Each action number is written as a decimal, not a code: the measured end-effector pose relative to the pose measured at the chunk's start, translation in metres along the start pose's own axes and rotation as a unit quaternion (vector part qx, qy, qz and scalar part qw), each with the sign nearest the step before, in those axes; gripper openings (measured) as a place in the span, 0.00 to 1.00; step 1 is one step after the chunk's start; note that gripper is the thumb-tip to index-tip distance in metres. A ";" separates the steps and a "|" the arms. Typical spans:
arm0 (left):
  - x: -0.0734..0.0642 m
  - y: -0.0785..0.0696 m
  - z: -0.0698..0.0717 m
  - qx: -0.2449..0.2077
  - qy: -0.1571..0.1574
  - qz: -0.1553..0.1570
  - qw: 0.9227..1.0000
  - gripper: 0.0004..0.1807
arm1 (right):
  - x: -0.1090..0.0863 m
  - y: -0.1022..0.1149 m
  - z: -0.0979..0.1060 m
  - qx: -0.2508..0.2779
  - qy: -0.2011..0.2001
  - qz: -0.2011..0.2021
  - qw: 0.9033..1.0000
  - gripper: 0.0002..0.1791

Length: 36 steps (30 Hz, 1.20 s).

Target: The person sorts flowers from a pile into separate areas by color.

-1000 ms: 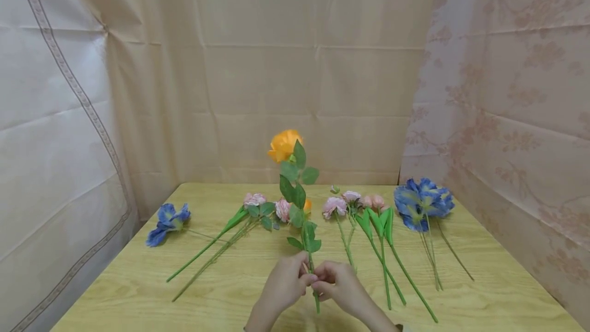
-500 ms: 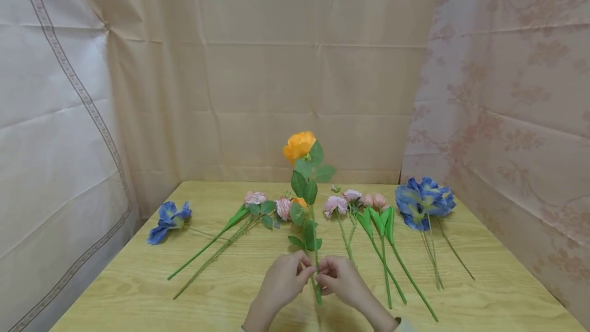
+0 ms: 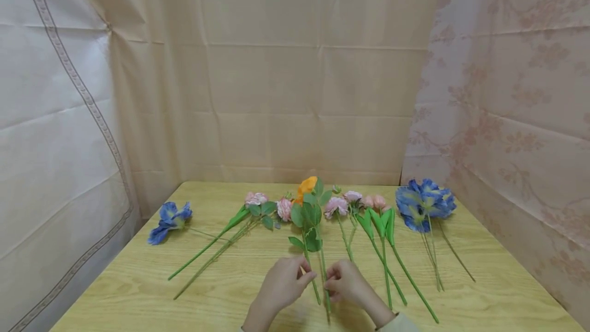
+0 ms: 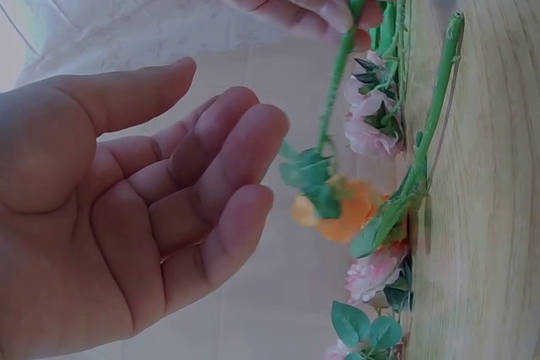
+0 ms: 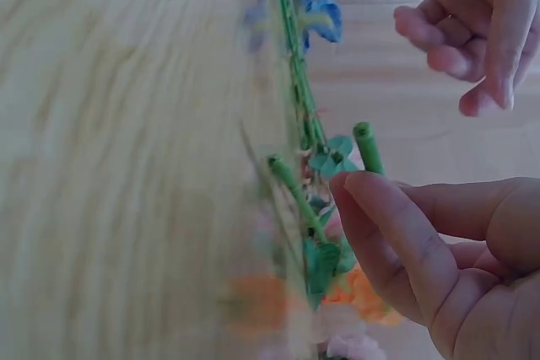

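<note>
My right hand [image 3: 348,286] pinches the green stem of an orange artificial rose [image 3: 307,186] near its lower end, between thumb and fingers. The bloom leans away over the table, its leaves covering part of what lies behind. A second rose stem [image 3: 315,286] lies on the table just left of it; an orange bloom shows beyond that stem in the left wrist view [image 4: 395,233]. My left hand [image 3: 282,283] hovers beside these stems. In the left wrist view that hand [image 4: 169,200] holds nothing, its fingers loosely bent and thumb apart.
Pink flowers [image 3: 285,209] and a green-leaved stem [image 3: 207,250] lie to the left, with a blue flower [image 3: 168,222] farther out. Rightward lie pale pink flowers [image 3: 336,206], several tulips [image 3: 380,219] and blue flowers [image 3: 425,203]. Curtains surround the wooden table [image 3: 124,291].
The raised orange rose has come down toward the table and slightly right. My left hand has let go of its stem, and my right hand has moved a little right with it.
</note>
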State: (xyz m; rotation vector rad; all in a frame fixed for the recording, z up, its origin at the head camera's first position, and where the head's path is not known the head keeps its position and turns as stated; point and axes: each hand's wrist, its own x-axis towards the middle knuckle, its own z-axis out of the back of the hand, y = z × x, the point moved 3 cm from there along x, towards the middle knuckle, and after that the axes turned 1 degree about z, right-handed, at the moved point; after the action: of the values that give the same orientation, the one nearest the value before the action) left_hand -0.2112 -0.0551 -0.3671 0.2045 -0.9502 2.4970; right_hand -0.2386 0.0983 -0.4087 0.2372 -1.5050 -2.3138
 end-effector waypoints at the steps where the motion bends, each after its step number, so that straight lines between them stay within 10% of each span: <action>1: 0.000 0.000 0.000 0.002 0.001 0.000 1.000 0.06 | 0.000 -0.002 0.000 0.001 0.001 -0.002 1.000 0.01; 30: -0.002 0.009 -0.005 0.007 0.044 0.012 0.999 0.08 | -0.003 -0.013 0.012 -0.035 0.030 -0.041 0.998 0.06; 36: -0.001 0.024 0.009 0.011 0.005 0.020 1.000 0.08 | -0.003 -0.012 0.010 -0.038 0.040 -0.042 0.998 0.07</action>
State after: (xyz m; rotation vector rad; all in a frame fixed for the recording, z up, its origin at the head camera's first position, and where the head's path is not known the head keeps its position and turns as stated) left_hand -0.2218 -0.0775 -0.3752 0.1821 -0.9324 2.5443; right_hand -0.2415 0.1123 -0.4156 0.3742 -1.3903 -2.3926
